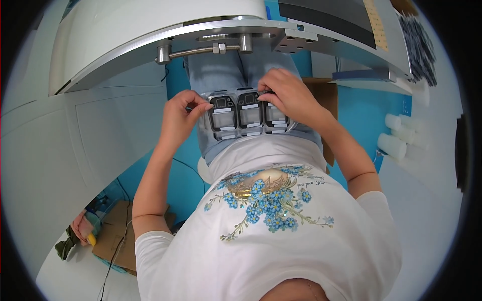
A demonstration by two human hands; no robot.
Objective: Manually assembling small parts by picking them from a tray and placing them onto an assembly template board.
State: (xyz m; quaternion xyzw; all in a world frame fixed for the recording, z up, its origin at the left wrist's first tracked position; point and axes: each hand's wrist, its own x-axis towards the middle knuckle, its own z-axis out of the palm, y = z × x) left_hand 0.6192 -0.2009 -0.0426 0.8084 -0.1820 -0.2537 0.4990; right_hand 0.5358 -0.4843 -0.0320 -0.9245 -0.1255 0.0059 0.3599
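Observation:
On my lap lies a clear plastic tray [251, 132] with several black rectangular frames in it, each bearing white strips. At the tray's left edge is my left hand [182, 114], its thumb and fingers closed in a pinch by the top corner of the left black frame [223, 113]. My right hand [288, 94] reaches over the tray from the right. Its thumb and forefinger come together between the middle black frame [250, 109] and the right black frame [275, 116], whose top it partly covers. What lies between those fingertips is too small to make out.
Just beyond my knees stands a white machine [165, 15] with a curved metal edge and a threaded rod [203, 51]. White plastic cups [391, 145] are on the right. A cardboard box [321, 100] is by my right leg, another carton [113, 233] lies lower left, with cables [118, 246] nearby.

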